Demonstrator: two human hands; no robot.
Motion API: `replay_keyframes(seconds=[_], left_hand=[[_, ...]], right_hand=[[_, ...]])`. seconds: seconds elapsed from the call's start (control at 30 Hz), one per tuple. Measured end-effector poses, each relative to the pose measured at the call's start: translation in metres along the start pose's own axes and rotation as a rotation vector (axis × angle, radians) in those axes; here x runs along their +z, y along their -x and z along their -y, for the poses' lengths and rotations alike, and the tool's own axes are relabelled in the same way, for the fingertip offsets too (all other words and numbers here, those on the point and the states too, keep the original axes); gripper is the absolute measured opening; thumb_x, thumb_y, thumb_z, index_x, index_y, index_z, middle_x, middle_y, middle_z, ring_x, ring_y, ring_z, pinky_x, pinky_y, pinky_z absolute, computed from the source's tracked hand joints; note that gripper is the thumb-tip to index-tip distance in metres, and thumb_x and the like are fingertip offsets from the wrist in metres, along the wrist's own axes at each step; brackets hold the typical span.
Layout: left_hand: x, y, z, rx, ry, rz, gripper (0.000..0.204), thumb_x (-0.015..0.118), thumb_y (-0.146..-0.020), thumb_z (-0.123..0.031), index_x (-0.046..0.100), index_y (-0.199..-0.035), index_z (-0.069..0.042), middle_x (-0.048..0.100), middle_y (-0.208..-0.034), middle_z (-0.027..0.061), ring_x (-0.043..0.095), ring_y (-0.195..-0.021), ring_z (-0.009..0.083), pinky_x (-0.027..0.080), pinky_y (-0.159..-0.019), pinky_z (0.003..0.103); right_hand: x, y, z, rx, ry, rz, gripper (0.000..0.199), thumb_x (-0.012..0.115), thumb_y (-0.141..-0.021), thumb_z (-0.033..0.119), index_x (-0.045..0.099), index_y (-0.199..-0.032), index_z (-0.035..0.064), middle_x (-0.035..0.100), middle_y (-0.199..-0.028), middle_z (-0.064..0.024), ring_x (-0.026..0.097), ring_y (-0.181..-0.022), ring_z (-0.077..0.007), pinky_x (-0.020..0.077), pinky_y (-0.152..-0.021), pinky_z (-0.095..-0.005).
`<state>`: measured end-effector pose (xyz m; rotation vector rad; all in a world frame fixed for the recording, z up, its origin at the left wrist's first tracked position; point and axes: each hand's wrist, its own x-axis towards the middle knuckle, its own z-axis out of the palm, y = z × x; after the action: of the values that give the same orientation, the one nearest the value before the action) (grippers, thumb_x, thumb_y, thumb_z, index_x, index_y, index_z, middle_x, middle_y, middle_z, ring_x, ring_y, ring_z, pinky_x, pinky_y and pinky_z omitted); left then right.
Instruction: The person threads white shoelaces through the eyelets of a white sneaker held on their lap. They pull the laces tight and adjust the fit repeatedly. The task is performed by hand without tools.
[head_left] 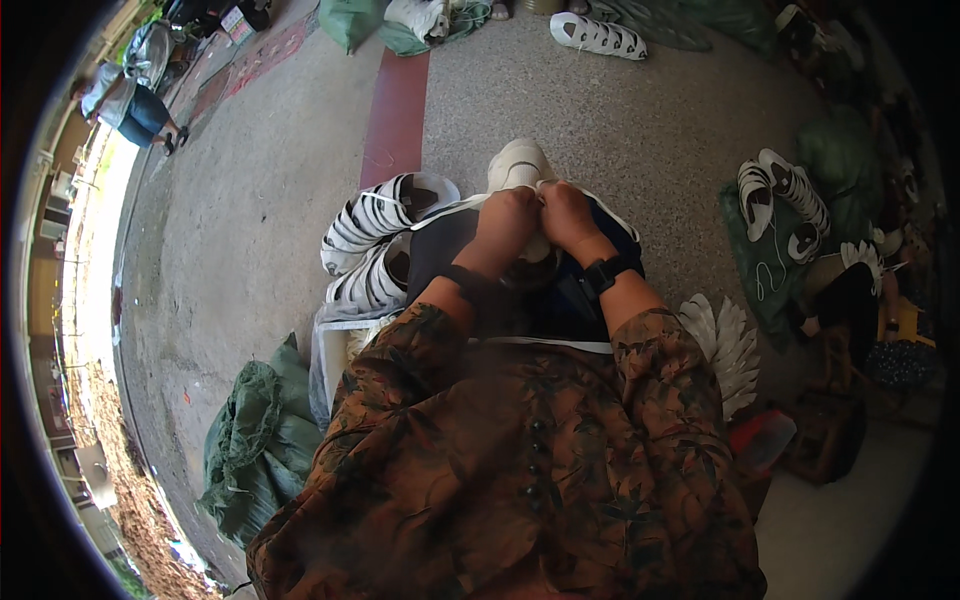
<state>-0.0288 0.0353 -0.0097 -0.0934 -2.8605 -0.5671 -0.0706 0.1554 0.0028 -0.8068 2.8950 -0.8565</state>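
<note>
A white shoe (520, 165) rests over my lap with its rounded toe pointing away from me. My left hand (507, 222) is closed in a fist over the middle of the shoe. Right beside it, my right hand (570, 215) is closed too, its fingertips meeting the left hand's. Whatever small part the fingers pinch there is hidden by the knuckles. Between my wrists, more of the shoe shows dimly above the dark cloth (560, 310) on my lap.
Rows of nested white shoe uppers (365, 225) lie by my left knee. A green sack (265, 440) slumps at lower left. Fanned white pieces (722, 350) sit by my right elbow. More white shoes (790, 190) lie on green sacking at right. A person (140, 105) stands far left.
</note>
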Motion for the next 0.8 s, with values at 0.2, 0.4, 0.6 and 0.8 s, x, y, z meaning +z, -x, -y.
replay_keyframes(seconds=[0.2,0.4,0.6,0.8], left_hand=[[0.02,0.009,0.008,0.116,-0.09,-0.113,0.006,0.06,-0.073,-0.015,0.064,-0.072,-0.011,0.059,-0.068,0.0037,0.064,-0.06,0.0205,0.051,-0.053,0.031],[0.007,0.007,-0.004,-0.019,0.005,0.0,0.012,0.057,-0.078,-0.017,0.064,-0.076,-0.007,0.065,-0.074,0.0106,0.065,-0.067,0.0293,0.052,-0.058,0.038],[-0.032,0.003,-0.027,-0.025,-0.077,0.24,0.012,0.056,-0.078,-0.015,0.063,-0.078,-0.005,0.066,-0.077,0.0154,0.065,-0.07,0.0325,0.052,-0.062,0.041],[-0.056,0.068,0.008,0.116,0.141,0.351,0.012,0.063,-0.077,-0.012,0.061,-0.068,-0.003,0.063,-0.066,0.0104,0.064,-0.066,0.0247,0.051,-0.063,0.034]], right_hand=[[-0.006,0.007,-0.015,0.002,-0.397,0.009,0.012,0.06,-0.074,0.007,0.065,-0.082,0.0004,0.063,-0.08,-0.0212,0.065,-0.08,-0.0339,0.0494,-0.069,-0.0385],[0.001,0.012,-0.018,0.023,-0.529,-0.055,0.012,0.063,-0.072,0.007,0.067,-0.081,0.0004,0.064,-0.079,-0.0213,0.065,-0.077,-0.0327,0.0499,-0.068,-0.0368],[0.011,0.015,-0.02,0.152,-0.448,-0.146,0.011,0.066,-0.072,0.007,0.067,-0.078,-0.0022,0.066,-0.071,-0.0124,0.063,-0.064,-0.0168,0.049,-0.063,-0.0303],[0.01,0.015,-0.012,0.14,-0.417,-0.206,0.01,0.066,-0.067,0.011,0.064,-0.07,0.0015,0.064,-0.07,-0.0146,0.063,-0.066,-0.0291,0.0497,-0.063,-0.0365]])
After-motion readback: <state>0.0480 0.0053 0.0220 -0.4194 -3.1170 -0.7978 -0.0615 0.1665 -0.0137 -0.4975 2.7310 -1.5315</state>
